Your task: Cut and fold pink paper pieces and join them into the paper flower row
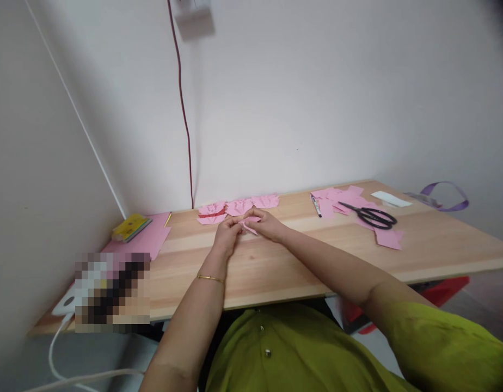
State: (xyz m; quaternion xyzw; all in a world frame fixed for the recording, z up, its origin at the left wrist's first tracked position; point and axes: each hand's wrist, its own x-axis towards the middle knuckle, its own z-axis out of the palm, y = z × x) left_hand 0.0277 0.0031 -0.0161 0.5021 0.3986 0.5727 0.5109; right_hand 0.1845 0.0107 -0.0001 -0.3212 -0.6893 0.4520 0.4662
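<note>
Between my two hands is a small piece of pink paper [251,226], pinched at its edges just above the wooden table [276,272]. My left hand [229,234] grips its left side, thumb and fingers closed. From the right, my right hand [264,223] closes on the same piece, its fingertips close to those of the left. Right behind the hands lie several folded or crumpled pink paper pieces [240,207] in a row near the wall. A red strip [213,214] shows among the leftmost ones.
At the right, black-handled scissors [374,216] rest on pink paper scraps [337,198] beside a pen [316,206]. A white strip [390,198] and purple ribbon [451,201] lie beyond. Leftward, a yellow pad [131,226] sits on pink sheets [158,237], near a white power strip [66,304].
</note>
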